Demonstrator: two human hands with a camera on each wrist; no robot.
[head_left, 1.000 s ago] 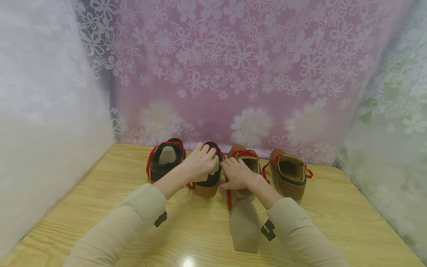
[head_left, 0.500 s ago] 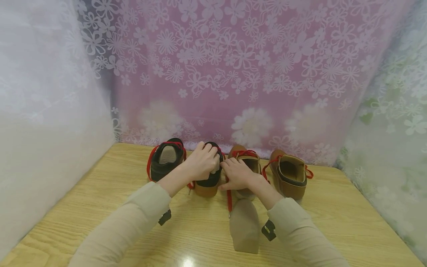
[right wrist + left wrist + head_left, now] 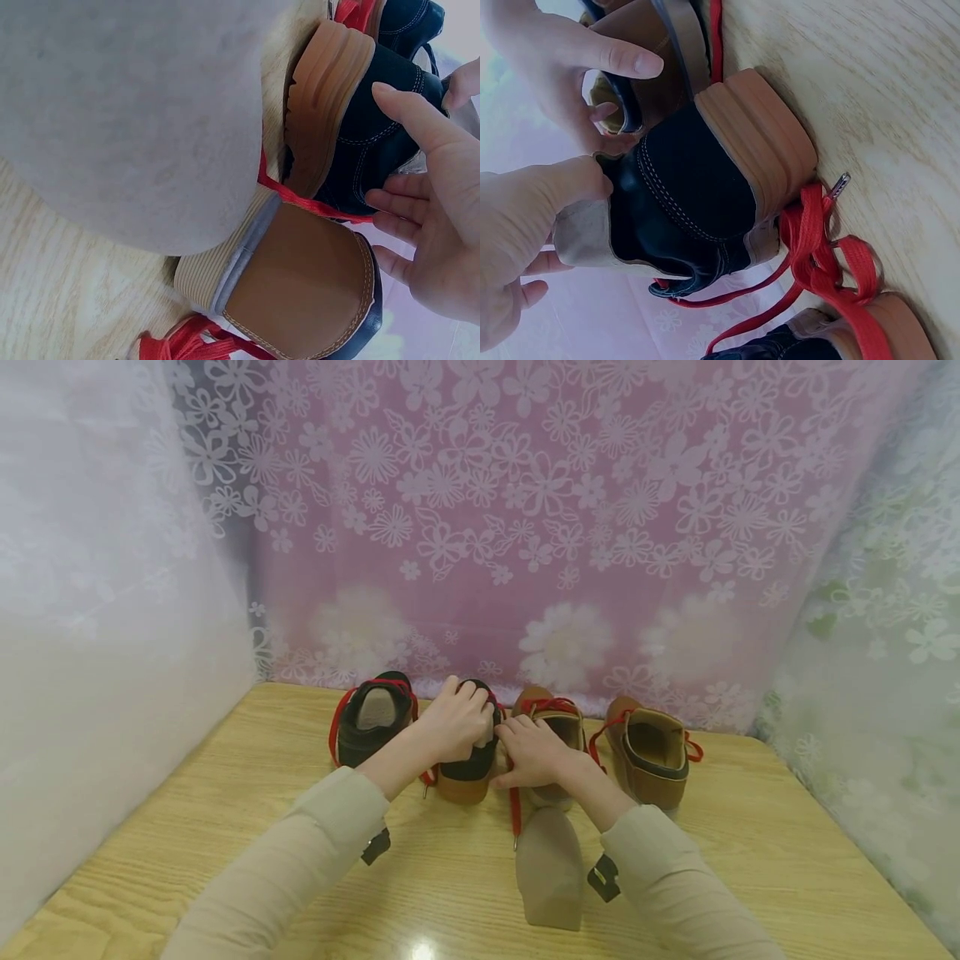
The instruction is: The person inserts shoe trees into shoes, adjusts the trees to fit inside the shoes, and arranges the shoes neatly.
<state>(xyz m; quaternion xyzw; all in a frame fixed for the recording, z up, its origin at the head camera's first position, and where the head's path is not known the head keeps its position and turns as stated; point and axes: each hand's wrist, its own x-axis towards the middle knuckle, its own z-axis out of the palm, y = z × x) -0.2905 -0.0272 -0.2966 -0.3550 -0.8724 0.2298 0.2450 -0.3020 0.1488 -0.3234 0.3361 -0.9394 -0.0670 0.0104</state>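
My left hand [image 3: 453,722] is over the opening of the second black shoe [image 3: 467,787] from the left. Between its thumb and fingers it pinches the heel end of a light grey insole [image 3: 583,234], whose front part is hidden inside the shoe. My right hand [image 3: 534,747] lies between that shoe and the brown shoe beside it. In the right wrist view, its fingers are loosely extended along the black shoe's side, with the thumb before the heel. Whether the thumb touches the heel, I cannot tell. Another grey insole [image 3: 551,868] lies on the table behind the brown shoe [image 3: 557,793].
A black shoe [image 3: 360,739] with an insole inside stands at the far left. At the right stands another brown shoe [image 3: 656,777]. Red laces [image 3: 810,232] trail between the shoes. A pink flowered curtain [image 3: 525,527] hangs behind the wooden table [image 3: 300,877].
My left forearm has shifted slightly to the right, while the left hand keeps its pinch on the insole. The right hand and the shoes stay practically where they were.
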